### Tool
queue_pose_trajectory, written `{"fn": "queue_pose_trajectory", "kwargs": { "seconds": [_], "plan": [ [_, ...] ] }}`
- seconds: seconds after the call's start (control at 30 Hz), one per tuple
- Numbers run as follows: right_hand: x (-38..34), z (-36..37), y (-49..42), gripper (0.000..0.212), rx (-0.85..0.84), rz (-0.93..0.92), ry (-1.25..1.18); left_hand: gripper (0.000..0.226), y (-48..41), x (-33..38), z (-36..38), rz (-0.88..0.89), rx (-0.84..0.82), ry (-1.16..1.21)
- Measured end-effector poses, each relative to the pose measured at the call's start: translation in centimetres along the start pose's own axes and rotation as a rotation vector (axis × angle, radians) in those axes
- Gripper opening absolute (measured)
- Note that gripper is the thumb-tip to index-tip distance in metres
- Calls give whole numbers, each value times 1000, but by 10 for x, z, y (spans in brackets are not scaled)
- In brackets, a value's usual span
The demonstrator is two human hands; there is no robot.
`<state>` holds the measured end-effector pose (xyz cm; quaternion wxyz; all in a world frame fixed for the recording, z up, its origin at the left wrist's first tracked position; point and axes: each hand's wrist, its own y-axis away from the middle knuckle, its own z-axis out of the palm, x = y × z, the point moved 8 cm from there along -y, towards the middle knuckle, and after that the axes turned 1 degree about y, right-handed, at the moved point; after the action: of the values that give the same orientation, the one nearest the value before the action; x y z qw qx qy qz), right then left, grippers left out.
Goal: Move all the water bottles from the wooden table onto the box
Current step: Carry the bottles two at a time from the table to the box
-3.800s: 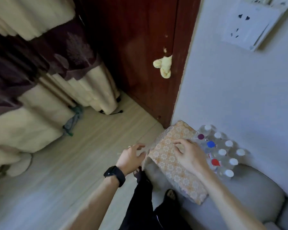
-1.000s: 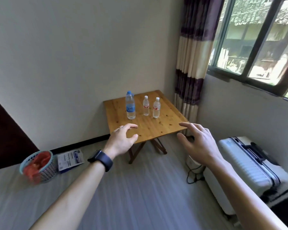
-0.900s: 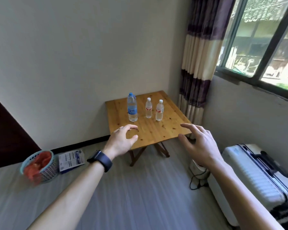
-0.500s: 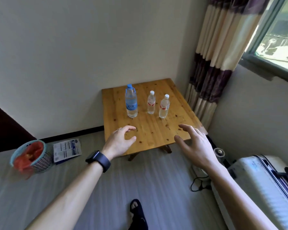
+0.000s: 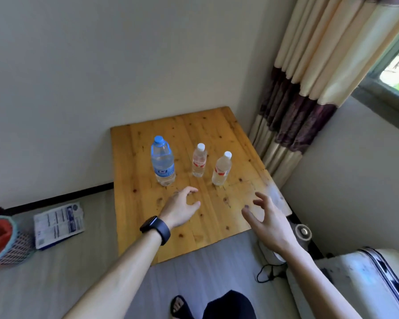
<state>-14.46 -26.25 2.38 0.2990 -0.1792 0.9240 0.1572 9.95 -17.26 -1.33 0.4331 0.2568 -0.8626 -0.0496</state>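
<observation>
Wooden counter [image 5: 217, 125]: stands in the far corner of the room, its far edge against the pale wall and its right side near the curtain [image 5: 309, 77].
Large bottle [image 5: 162, 162]: upright on the counter, blue cap and blue label, leftmost of a row of three.
Middle bottle [image 5: 199, 161]: small, white cap, red-and-white label, upright just right of the large bottle and apart from it.
Right bottle [image 5: 221, 169]: same kind as the middle one, upright, a little nearer than it and not touching it.
Left hand [image 5: 180, 209]: held over the counter just near of the large and middle bottles, touching neither; its grip is spread, fingers loosely curved with thumb apart, holding nothing.
Right hand [image 5: 268, 223]: held over the near right corner of the counter, near and right of the right bottle; its grip is also spread, fingers fanned and slightly bent, holding nothing.
Watch [image 5: 156, 229]: dark band on the left wrist.
Suitcase [image 5: 359, 279]: white, lying on the floor at near right, close to the wall.
Cable [image 5: 266, 272]: black, looped on the floor between the counter and the suitcase.
Basket [image 5: 5, 240]: teal-rimmed mesh, at the left edge on the floor, with something red inside.
Printed sheet [image 5: 59, 224]: flat on the floor between the basket and the counter.
Window [image 5: 396, 72]: at far right, partly behind the curtain.
Foot [image 5: 179, 306]: the person's own, at the near edge below the arms.
</observation>
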Motion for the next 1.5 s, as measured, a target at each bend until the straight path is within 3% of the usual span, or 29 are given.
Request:
{"fn": "queue_pose_trajectory", "kwargs": {
  "seconds": [0.2, 0.4, 0.5, 0.7, 0.83, 0.93, 1.13, 1.3, 1.5],
  "plan": [
    [46, 50, -102, 81, -215, 133, -14, 47, -80, -22, 19, -142, -50, 38],
    [48, 70, -199, 99, -96, 138, -194, 76, -157, -22, 16, -313, 104, 79],
    [49, 85, -237, 106, -147, 201, -196, 84, -195, -17, 21, -392, 158, 85],
    [46, 136, -284, 86, -271, 155, -165, 90, -262, -32, 29, -467, 170, 195],
    [40, 143, -306, 61, -240, 116, -326, 62, -295, -41, 30, -441, 150, 151],
    [43, 141, -322, 57, -235, 101, -355, 42, -304, -39, 31, -417, 145, 89],
    [40, 140, -344, 42, -240, 90, -334, 38, -307, -35, 29, -407, 207, 92],
    [35, 137, -358, 27, -228, 235, -406, 35, -324, -20, 30, -353, 144, 55],
    [69, 105, -336, 23, -43, 495, -416, 34, -318, -7, 36, -254, -21, 13]
  ]
}}
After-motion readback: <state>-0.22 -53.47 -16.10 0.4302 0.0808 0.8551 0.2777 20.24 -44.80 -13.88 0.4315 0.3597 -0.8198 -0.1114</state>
